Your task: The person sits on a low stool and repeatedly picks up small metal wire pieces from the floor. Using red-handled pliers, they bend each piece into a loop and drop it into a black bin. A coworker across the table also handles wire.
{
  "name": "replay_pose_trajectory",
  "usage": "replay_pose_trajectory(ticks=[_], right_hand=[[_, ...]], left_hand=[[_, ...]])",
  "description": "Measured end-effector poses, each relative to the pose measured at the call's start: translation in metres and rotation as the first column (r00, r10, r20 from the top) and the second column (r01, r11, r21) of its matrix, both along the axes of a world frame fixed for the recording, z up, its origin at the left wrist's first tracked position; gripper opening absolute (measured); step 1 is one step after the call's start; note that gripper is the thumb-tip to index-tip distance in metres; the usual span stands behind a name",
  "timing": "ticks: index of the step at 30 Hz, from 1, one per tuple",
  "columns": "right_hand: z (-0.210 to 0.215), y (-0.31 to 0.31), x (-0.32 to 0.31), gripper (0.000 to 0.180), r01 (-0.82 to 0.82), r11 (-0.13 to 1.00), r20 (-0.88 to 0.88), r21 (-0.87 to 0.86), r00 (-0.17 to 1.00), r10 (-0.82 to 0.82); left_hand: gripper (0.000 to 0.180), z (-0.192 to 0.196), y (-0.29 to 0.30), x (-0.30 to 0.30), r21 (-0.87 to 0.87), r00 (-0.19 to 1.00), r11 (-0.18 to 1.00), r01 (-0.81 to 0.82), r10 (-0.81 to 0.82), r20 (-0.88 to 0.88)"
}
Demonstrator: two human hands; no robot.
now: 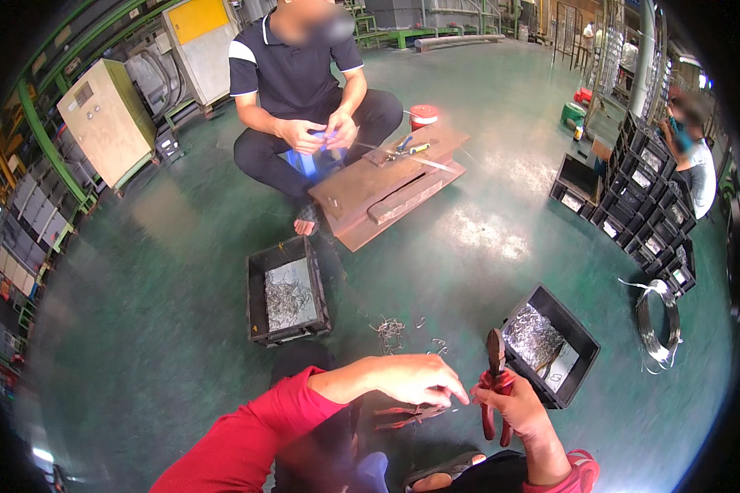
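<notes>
- Currently, the right hand (520, 404) grips red-handled pliers (496, 357), lower right of centre.
- The left hand (419, 380) curls just beside it; I cannot tell whether it pinches anything.
- Another pair of pliers (420, 413) lies lower centre.

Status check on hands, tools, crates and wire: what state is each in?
Right hand: closed around red-handled metal pliers.
Left hand: fingertips close to right hand, contents unclear.
Second red-handled metal pliers: lying on green floor, handles spread.
Left black plastic crate: open-topped, partly filled with metal pieces.
Right black plastic crate: also open-topped, partly filled.
Curved silvery metal bits: loose on floor.
Silvery wire coil: wound, lying flat.
</notes>
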State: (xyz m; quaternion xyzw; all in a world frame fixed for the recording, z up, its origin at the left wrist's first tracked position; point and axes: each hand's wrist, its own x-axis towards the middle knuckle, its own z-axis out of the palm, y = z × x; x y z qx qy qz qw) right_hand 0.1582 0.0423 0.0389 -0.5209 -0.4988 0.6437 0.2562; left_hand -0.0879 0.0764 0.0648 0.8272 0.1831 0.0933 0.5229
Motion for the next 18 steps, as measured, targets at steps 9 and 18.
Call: replay_pose_trajectory(ticks=[9,18], right_hand=[[0.024,-0.004,0.006,0.037,-0.183,0.947,-0.285,-0.263,0.953,0.105],[0.02,-0.009,0.018,0.038,0.036,0.912,-0.247,-0.408,0.958,-0.148]], left_hand=[[0.022,0.01,0.014,-0.012,-0.387,0.831,0.784,-0.485,0.551,0.074],[0.022,0.011,0.016,-0.012,-0.5,0.758,0.704,-0.505,0.638,0.132]])
